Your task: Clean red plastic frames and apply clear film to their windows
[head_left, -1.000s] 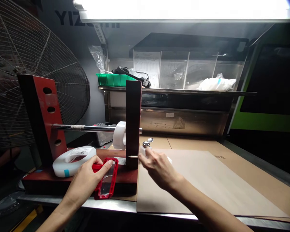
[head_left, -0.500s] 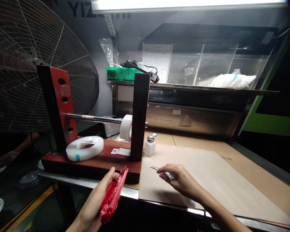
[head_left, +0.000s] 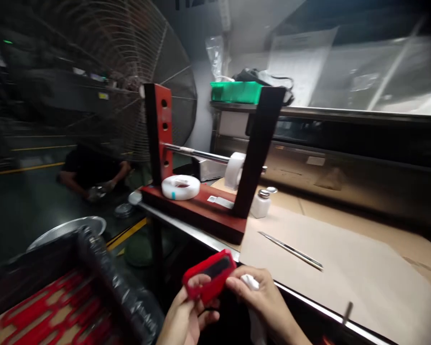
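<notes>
Both my hands hold a red plastic frame (head_left: pixel 209 277) low in front of the bench edge. My left hand (head_left: pixel 185 315) grips it from below. My right hand (head_left: pixel 262 298) pinches its right end and also holds a bit of white cloth (head_left: pixel 250 282). A thin metal tweezer (head_left: pixel 290 250) lies apart on the brown paper sheet (head_left: pixel 345 273). The view is blurred.
A red stand (head_left: pixel 197 211) with a steel rod carries white tape rolls (head_left: pixel 180 186). A small white bottle (head_left: pixel 261 204) stands beside it. A bin (head_left: pixel 57 297) at lower left holds several red frames. A large fan (head_left: pixel 129 81) and a crouching person (head_left: pixel 93 172) are at the left.
My view swung left and down. My right hand left the tweezer on the paper and joined my left hand on the red frame, which came off the bench toward me.
</notes>
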`<state>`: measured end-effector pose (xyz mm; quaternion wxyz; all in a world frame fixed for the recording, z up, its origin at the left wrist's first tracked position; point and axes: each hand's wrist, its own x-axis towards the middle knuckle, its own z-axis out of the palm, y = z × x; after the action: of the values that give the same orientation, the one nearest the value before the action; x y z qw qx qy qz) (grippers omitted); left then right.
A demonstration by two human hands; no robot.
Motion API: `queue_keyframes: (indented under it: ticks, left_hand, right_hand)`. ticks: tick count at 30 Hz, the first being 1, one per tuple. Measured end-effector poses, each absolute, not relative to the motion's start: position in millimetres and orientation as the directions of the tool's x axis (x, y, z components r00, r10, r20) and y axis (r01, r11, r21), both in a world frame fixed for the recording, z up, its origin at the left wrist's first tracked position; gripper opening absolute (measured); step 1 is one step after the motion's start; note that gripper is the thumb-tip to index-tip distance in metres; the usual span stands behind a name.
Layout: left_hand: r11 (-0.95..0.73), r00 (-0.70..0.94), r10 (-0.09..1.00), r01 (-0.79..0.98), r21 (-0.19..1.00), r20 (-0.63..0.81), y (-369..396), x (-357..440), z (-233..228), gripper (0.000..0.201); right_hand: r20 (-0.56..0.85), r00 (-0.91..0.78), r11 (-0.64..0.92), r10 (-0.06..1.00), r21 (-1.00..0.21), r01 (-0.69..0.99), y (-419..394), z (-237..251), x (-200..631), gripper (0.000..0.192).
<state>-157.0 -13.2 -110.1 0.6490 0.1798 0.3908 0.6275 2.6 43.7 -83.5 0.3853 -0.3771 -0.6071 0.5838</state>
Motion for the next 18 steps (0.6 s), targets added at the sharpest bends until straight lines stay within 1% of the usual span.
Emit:
queue_keyframes:
  ticks: [2, 3, 6, 8, 10, 11, 13, 14, 15, 16, 18]
  left_hand:
    - [0.076, -0.215, 0.934, -0.663, 0.745, -0.286, -34.3, -159.6, -105.6, 0.031]
    - [0.034, -0.277, 0.923, -0.630, 0.776, -0.265, -43.7, -160.9, -103.9, 0.035]
    - [-0.043, -0.457, 0.870, -0.444, 0.895, -0.185, -66.5, -172.9, -104.3, 0.044]
    - [-0.011, -0.553, 0.808, -0.357, 0.934, -0.202, -81.2, -195.6, -110.4, 0.045]
    - [0.073, -0.648, 0.705, -0.340, 0.938, -0.290, -100.7, -233.5, -120.0, 0.046]
    - [0.103, -0.693, 0.648, -0.332, 0.938, -0.316, -113.2, -257.2, -125.5, 0.042]
    - [0.148, -0.781, 0.520, -0.317, 0.937, -0.346, -143.5, -307.9, -136.1, 0.034]
    - [0.181, -0.818, 0.448, -0.311, 0.933, -0.360, -160.3, -332.0, -140.7, 0.025]
    - [0.213, -0.848, 0.379, -0.308, 0.927, -0.369, -177.1, -353.2, -144.3, 0.014]
    - [0.241, -0.882, 0.308, -0.291, 0.926, -0.357, -193.2, -370.7, -146.8, 0.008]
    - [0.310, -0.932, 0.206, -0.228, 0.923, -0.299, -219.9, -392.4, -147.3, 0.009]
  right_hand:
    - [0.030, -0.371, 0.065, 0.928, -0.994, 0.082, 38.4, -86.9, -6.6, 0.037]
    - [0.034, -0.381, 0.077, 0.924, -0.992, 0.098, 35.4, -87.9, -13.8, 0.037]
    - [0.041, -0.487, 0.104, 0.872, -0.989, 0.103, 24.7, -87.4, -43.9, 0.038]
    - [0.034, -0.595, 0.117, 0.803, -0.988, 0.101, 17.9, -86.3, -65.2, 0.039]
    - [0.034, -0.667, 0.151, 0.744, -0.981, 0.119, 14.3, -87.9, -80.6, 0.041]
    - [0.035, -0.680, 0.177, 0.732, -0.974, 0.139, 14.1, -90.6, -84.6, 0.042]
    - [0.027, -0.672, 0.228, 0.740, -0.950, 0.213, 16.5, -99.8, -84.5, 0.044]
    - [0.012, -0.667, 0.247, 0.745, -0.934, 0.258, 18.7, -106.0, -81.0, 0.044]
    - [-0.009, -0.665, 0.257, 0.747, -0.918, 0.302, 21.3, -112.8, -75.8, 0.045]
    - [-0.036, -0.666, 0.265, 0.745, -0.900, 0.345, 23.9, -119.8, -69.4, 0.045]
    - [-0.090, -0.669, 0.274, 0.738, -0.866, 0.419, 28.9, -133.7, -55.5, 0.047]
